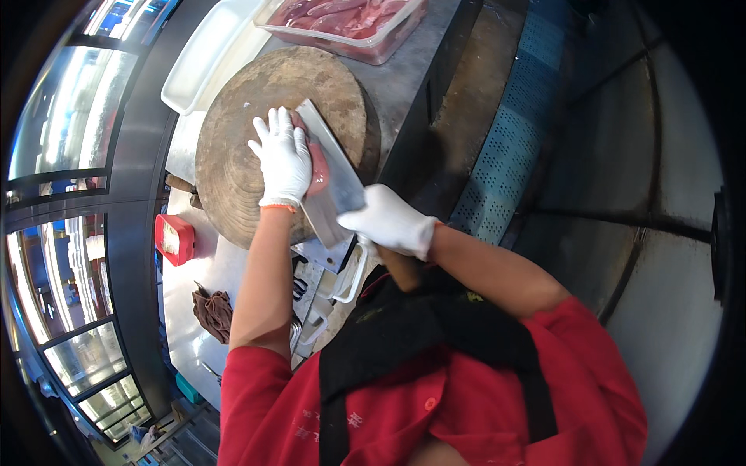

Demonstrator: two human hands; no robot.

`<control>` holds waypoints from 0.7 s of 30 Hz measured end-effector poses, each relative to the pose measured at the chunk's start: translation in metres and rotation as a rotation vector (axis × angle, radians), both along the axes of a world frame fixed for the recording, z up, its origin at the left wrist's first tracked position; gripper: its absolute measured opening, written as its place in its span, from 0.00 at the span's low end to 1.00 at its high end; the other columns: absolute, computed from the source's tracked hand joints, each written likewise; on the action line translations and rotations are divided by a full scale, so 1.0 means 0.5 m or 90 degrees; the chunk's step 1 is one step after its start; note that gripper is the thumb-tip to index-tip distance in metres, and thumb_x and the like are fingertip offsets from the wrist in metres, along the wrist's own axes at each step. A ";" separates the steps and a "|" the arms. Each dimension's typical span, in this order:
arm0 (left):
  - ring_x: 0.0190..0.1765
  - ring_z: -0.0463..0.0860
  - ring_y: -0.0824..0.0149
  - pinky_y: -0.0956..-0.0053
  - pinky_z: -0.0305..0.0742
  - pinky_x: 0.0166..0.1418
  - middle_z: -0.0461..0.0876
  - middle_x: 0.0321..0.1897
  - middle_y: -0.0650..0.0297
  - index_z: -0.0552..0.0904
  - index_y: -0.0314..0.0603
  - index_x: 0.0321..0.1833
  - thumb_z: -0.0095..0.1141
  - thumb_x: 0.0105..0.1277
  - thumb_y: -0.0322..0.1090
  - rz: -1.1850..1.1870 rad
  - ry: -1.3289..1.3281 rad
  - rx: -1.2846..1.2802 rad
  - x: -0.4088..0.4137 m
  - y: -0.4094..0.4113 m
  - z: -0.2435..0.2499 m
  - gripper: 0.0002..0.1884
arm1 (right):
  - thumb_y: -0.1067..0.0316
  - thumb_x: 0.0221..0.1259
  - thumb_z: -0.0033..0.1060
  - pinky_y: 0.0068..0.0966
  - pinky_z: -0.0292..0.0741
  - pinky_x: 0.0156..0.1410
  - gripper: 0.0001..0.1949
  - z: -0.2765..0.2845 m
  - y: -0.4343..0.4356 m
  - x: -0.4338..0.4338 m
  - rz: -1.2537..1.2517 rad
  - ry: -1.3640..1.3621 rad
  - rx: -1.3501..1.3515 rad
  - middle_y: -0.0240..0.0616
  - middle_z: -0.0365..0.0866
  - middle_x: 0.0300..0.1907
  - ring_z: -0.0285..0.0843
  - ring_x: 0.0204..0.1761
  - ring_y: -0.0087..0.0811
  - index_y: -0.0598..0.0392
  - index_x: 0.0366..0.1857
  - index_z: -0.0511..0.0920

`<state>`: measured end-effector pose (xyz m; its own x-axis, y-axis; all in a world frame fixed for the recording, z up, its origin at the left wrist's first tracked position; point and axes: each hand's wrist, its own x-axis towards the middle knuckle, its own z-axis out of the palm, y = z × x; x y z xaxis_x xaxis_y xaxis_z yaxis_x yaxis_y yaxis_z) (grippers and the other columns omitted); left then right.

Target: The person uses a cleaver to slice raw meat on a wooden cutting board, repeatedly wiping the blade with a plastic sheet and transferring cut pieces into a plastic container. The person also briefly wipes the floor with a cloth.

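Note:
My left hand (282,157), in a white glove with an orange cuff, lies flat with its fingers spread. Its inner edge rests against a piece of raw pink meat (318,169), part of which the glove hides. Beneath both is a round wooden chopping block (233,175). In my right hand (390,221), also white-gloved, is a broad cleaver (338,163) with a wooden handle (402,271). The blade lies at a slant along the meat's right side; whether it is cutting in cannot be told.
Past the block stand a clear plastic tub of raw meat (373,43) and a white tray (198,58). A red container (175,240), a brown cloth (212,314) and a wooden handle (179,183) lie on the steel table (192,343). Blue perforated matting (501,140) runs along the floor.

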<state>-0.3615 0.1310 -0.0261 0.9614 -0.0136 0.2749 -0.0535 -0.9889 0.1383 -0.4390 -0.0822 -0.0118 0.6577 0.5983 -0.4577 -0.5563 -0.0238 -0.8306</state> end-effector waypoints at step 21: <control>0.60 0.88 0.47 0.62 0.81 0.64 0.88 0.54 0.41 0.77 0.30 0.69 0.72 0.53 0.38 0.192 0.170 -0.369 0.036 0.145 0.024 0.38 | 0.67 0.69 0.62 0.27 0.75 0.24 0.10 0.096 -0.185 -0.107 0.198 0.040 -0.076 0.33 0.75 0.22 0.75 0.19 0.25 0.63 0.44 0.77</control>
